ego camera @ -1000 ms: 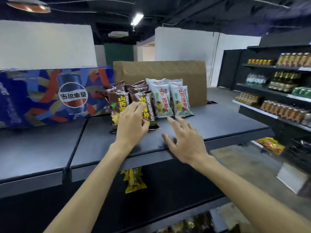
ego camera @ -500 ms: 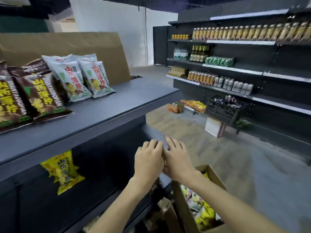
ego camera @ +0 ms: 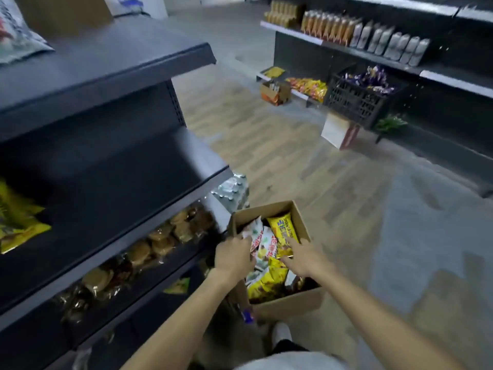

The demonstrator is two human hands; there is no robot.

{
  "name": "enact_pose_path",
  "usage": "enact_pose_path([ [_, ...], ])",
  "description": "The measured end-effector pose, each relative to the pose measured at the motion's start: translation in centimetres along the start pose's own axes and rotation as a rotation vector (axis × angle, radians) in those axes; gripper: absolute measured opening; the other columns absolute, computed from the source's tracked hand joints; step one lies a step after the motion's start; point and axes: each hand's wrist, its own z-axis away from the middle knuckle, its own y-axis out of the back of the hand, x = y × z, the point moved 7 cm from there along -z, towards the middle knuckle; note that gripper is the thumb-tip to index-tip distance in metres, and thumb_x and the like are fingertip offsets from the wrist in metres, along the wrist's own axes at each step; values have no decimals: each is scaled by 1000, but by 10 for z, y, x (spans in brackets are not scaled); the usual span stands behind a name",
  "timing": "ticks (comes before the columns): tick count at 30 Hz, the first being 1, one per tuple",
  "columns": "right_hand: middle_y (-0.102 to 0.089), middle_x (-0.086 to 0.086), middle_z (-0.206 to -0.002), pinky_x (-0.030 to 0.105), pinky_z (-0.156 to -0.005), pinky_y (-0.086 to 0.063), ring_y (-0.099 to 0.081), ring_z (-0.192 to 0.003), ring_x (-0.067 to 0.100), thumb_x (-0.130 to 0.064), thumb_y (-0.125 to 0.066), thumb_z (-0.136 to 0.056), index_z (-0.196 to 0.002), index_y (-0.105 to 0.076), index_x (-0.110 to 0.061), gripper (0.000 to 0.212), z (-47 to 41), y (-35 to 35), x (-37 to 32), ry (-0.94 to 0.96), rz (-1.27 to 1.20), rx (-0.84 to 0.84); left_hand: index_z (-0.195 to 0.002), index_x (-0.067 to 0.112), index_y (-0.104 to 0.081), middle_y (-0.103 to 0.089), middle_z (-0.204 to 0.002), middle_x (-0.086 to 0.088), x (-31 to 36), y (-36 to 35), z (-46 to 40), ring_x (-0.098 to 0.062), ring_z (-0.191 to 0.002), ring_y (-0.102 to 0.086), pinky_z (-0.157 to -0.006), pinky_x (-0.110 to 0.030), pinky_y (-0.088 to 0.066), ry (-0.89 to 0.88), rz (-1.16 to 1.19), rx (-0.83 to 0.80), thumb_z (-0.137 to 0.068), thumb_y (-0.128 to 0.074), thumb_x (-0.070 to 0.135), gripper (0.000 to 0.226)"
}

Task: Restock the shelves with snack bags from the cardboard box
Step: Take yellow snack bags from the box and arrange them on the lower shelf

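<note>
An open cardboard box (ego camera: 289, 301) stands on the floor by the shelf's end, holding yellow and white snack bags. My left hand (ego camera: 233, 256) reaches into its left side, fingers curled on the edge of a white snack bag (ego camera: 256, 233). Over the middle of the box, my right hand (ego camera: 304, 259) has its fingers spread, the fingertips touching a yellow snack bag (ego camera: 282, 231). The dark grey shelf unit (ego camera: 112, 68) is at my left. Its middle shelf (ego camera: 138, 180) carries yellow bags (ego camera: 16, 225) at the far left.
Wrapped breads (ego camera: 160, 236) fill the lower shelf. A pack of water bottles (ego camera: 232, 189) stands behind the box. Across the wooden aisle are a black crate (ego camera: 357, 102), a small box (ego camera: 274, 92), a white sign (ego camera: 334, 130) and drink shelves (ego camera: 373, 36).
My view swung down from the top shelf to the floor. Both hands dropped from the shelf edge into the cardboard box and now touch the bags.
</note>
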Motion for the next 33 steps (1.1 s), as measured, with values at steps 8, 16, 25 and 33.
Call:
enact_pose_path([
  [8,-14,12,-160,37,-114,-30,-23,-146,29,-34,-55,-95,-154,-20,-22,69,-25,-47,48,39,-207,-27,-121,21,-48,-60,-108,-2,34,-89,7,-27,-92,-64,-63,-33,-44,89,0,-259,-90,-57,32,34],
  [16,-9,11,-161,42,-113,-31,-24,-145,31,-27,-56,-93,-154,-19,-25,71,-69,-47,41,45,-249,-65,-123,22,-62,-60,-124,-6,52,-147,-6,-30,-113,-57,-83,-37,-51,43,173,-530,-91,-49,19,35],
  [25,-8,10,-162,41,-114,-26,-21,-145,30,-15,-52,-92,-155,-15,-29,74,-104,-46,32,16,-284,-33,-151,4,-22,-18,-154,-16,43,-170,-19,-31,-142,-22,-112,-32,-23,61,407,-401,-94,-46,12,62],
  [33,3,10,-163,41,-117,-23,-10,-149,29,-17,-55,-95,-156,-8,-33,78,-146,-44,18,-20,-335,8,-154,5,-1,0,-161,-14,19,-195,-48,-32,-147,-7,-119,-40,-18,224,333,-424,-90,-54,32,87],
])
